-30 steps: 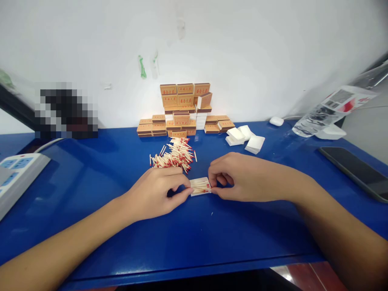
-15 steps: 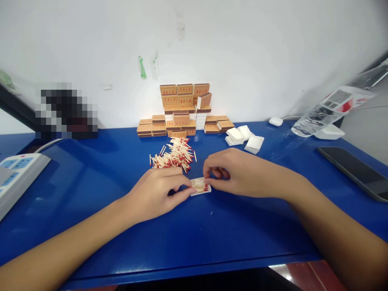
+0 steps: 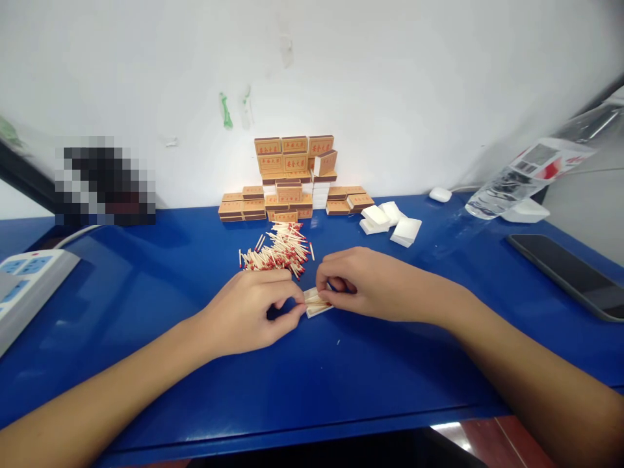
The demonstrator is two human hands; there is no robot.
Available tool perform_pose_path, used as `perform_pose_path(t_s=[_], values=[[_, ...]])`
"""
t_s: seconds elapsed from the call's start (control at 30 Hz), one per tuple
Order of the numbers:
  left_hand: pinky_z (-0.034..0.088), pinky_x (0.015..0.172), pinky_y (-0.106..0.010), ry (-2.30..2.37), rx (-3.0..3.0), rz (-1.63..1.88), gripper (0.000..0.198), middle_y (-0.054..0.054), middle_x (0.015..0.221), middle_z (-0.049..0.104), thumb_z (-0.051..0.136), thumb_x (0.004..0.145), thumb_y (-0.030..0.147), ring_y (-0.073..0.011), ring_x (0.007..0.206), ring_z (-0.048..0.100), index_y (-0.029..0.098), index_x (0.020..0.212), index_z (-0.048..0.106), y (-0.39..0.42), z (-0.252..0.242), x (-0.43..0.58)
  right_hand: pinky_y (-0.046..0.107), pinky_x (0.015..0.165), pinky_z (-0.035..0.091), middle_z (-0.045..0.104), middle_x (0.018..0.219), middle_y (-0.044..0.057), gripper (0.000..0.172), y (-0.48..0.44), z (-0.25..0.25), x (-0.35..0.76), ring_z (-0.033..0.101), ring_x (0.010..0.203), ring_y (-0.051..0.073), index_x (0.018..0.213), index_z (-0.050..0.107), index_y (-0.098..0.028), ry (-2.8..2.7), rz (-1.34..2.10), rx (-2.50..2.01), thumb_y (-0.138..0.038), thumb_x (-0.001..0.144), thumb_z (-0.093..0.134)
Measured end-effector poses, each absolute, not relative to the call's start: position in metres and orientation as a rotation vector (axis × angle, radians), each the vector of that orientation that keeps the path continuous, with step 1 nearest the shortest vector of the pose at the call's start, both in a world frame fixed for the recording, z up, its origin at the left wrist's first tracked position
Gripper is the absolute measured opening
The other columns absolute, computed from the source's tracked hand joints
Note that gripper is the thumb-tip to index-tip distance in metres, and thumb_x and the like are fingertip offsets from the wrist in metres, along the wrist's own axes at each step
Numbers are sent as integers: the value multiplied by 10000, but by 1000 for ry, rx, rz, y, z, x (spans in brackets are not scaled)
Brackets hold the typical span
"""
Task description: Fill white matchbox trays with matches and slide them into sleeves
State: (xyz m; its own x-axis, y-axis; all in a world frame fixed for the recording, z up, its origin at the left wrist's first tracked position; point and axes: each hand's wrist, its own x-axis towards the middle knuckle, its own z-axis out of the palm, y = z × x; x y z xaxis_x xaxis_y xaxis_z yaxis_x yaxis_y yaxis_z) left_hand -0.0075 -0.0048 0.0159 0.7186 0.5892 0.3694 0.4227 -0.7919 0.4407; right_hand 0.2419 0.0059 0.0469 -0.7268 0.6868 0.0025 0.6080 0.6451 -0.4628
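Matchbox tray (image 3: 312,294), just one of them between the hands, sits on the blue table (image 3: 292,390) in front of a heap of loose matches (image 3: 277,255). In this head view, the left hand (image 3: 256,309) narrows thumb and fingers onto the tray's left end. The right hand (image 3: 385,286) has its fingertips drawn close together over the right end; whether they grip a match or the tray's edge, I cannot tell.

Filling looks under way: several matches lie lengthwise inside, too covered to count exactly, and bare white bottom shows beside them. Far more remain outside in the heap, past counting, with a few strays around it.

Behind, against the wall, stands a stack of orange matchboxes (image 3: 295,162): three across the top, two facing out below them, and more overlapping lower down, so no sure total. Right of it lie about four white trays (image 3: 405,229), outside any sleeve. Farther out are one phone (image 3: 568,276), one plastic bottle (image 3: 517,175) and one power strip (image 3: 39,283).
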Motion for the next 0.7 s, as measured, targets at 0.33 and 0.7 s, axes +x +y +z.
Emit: perform_pose_path(t_s=[0.33, 0.7], values=[[436, 605, -242, 723, 2687, 612, 198, 9, 817, 616, 600, 1060, 282, -96, 664, 573, 207, 1093, 781, -7, 12, -10, 287, 652, 336, 581, 745, -26, 133, 5, 49, 242, 475, 674, 128, 786, 601, -209, -2651, 670, -1063, -158, 908, 608], [435, 591, -247, 818, 2661, 601, 163, 8, 841, 633, 618, 1027, 279, -97, 645, 557, 204, 1024, 763, -9, 16, -9, 293, 666, 330, 592, 760, -18, 149, 7, 46, 244, 481, 676, 132, 804, 597, -208, -2677, 579, -1086, -194, 952, 587]])
